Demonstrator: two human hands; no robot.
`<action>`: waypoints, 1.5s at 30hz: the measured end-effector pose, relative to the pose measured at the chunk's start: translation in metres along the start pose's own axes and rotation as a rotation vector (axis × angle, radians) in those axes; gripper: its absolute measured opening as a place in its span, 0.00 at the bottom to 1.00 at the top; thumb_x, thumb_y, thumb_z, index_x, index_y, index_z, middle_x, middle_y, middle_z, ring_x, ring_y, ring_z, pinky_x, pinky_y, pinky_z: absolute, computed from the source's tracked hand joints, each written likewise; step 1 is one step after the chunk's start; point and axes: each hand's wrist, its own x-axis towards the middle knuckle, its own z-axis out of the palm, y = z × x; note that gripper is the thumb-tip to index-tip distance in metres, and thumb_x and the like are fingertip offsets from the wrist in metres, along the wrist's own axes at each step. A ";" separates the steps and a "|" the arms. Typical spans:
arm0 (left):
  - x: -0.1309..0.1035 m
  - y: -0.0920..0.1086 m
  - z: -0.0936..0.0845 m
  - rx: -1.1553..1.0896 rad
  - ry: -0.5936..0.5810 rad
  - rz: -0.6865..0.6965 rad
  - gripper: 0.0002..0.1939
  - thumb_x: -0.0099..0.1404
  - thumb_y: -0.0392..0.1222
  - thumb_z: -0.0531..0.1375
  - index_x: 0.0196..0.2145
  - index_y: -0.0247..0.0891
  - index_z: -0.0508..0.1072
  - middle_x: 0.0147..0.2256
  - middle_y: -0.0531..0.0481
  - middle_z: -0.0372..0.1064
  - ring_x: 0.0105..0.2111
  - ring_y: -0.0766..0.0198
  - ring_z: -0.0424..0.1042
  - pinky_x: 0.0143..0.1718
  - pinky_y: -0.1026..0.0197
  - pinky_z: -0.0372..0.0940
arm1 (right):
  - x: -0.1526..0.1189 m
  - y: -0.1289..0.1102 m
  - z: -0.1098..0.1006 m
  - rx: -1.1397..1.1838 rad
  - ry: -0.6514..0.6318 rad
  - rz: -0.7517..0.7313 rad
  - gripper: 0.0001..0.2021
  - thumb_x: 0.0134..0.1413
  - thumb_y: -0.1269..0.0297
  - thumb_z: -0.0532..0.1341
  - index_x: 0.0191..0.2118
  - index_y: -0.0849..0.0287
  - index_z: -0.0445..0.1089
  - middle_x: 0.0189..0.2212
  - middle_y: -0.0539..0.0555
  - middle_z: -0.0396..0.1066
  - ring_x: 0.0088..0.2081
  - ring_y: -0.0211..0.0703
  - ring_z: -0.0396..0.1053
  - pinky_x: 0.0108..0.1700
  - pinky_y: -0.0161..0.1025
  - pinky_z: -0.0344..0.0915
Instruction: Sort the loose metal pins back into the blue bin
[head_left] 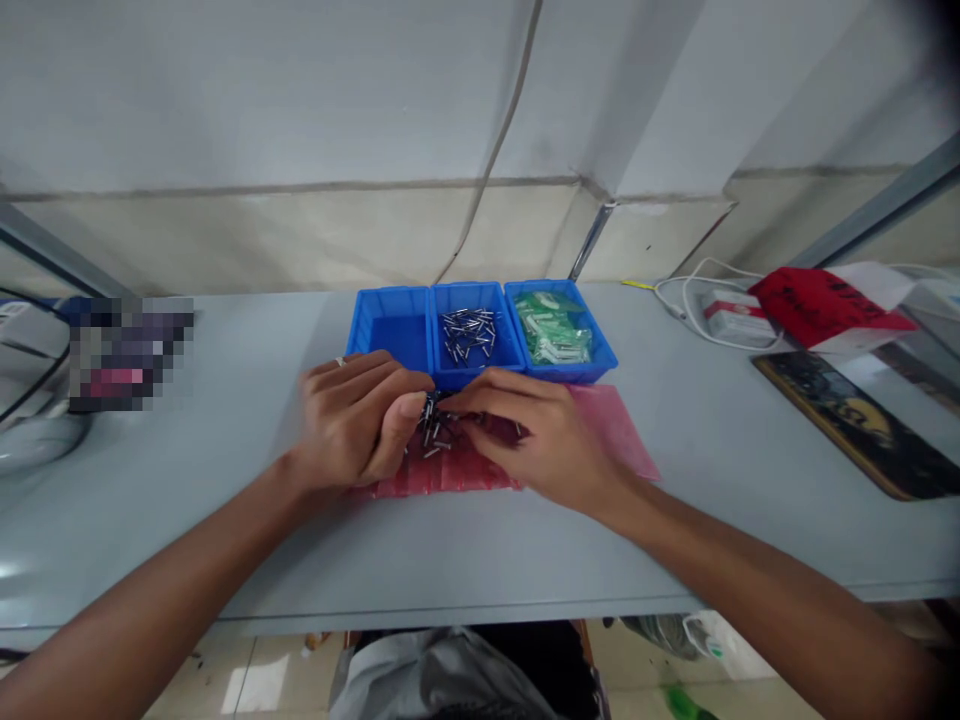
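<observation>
A small pile of screw-like metal pieces (430,428), silver with dark ends, lies between my hands on a red plastic bag (450,475). My left hand (360,415) is curled at the left side of the pile, thumb pressed towards the bent fingers; what lies under them is hidden. From the right, my right hand (536,430) reaches into the pile with thumb and fingers drawn together around small metal screws. Just behind the hands, the middle blue bin (480,378) holds many loose screws (469,335) of the same look.
The left blue bin (390,292) and the right blue bin (600,362), with green-printed plastic packets (555,330), adjoin the middle one. A pink sheet (615,430) lies under my right wrist. At right are a dark mat (862,425), a red packet (825,305) and a white cable (686,300).
</observation>
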 end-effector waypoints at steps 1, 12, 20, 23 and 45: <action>0.002 0.001 0.000 0.017 -0.003 0.005 0.12 0.74 0.36 0.53 0.37 0.37 0.75 0.27 0.51 0.75 0.27 0.65 0.74 0.28 0.61 0.62 | 0.002 -0.001 -0.004 0.011 0.035 0.017 0.14 0.62 0.79 0.61 0.47 0.57 0.79 0.41 0.53 0.78 0.41 0.40 0.77 0.45 0.40 0.76; 0.000 0.003 0.001 0.120 -0.089 0.171 0.10 0.69 0.35 0.65 0.48 0.38 0.73 0.36 0.52 0.80 0.33 0.67 0.79 0.29 0.65 0.64 | 0.001 -0.008 -0.031 0.120 0.102 0.168 0.13 0.60 0.72 0.67 0.48 0.51 0.79 0.41 0.49 0.82 0.40 0.41 0.79 0.43 0.41 0.77; 0.006 0.009 0.001 0.071 -0.072 0.081 0.02 0.70 0.33 0.61 0.38 0.38 0.72 0.30 0.52 0.77 0.27 0.65 0.76 0.28 0.62 0.65 | 0.004 -0.014 -0.033 0.156 0.156 0.107 0.07 0.63 0.71 0.66 0.40 0.51 0.80 0.37 0.48 0.82 0.38 0.41 0.79 0.42 0.41 0.78; 0.005 0.010 0.003 0.029 -0.075 0.039 0.02 0.73 0.37 0.59 0.41 0.38 0.72 0.31 0.51 0.78 0.27 0.65 0.76 0.29 0.62 0.67 | 0.005 -0.017 -0.034 0.160 0.193 0.170 0.05 0.62 0.69 0.67 0.38 0.51 0.80 0.36 0.48 0.82 0.37 0.41 0.80 0.41 0.41 0.79; 0.003 0.001 -0.002 0.227 -0.059 0.007 0.06 0.68 0.36 0.61 0.44 0.38 0.73 0.37 0.50 0.80 0.32 0.61 0.79 0.29 0.60 0.66 | -0.002 -0.004 -0.028 -0.150 -0.060 -0.074 0.12 0.66 0.72 0.62 0.51 0.55 0.78 0.42 0.53 0.82 0.41 0.44 0.78 0.45 0.45 0.77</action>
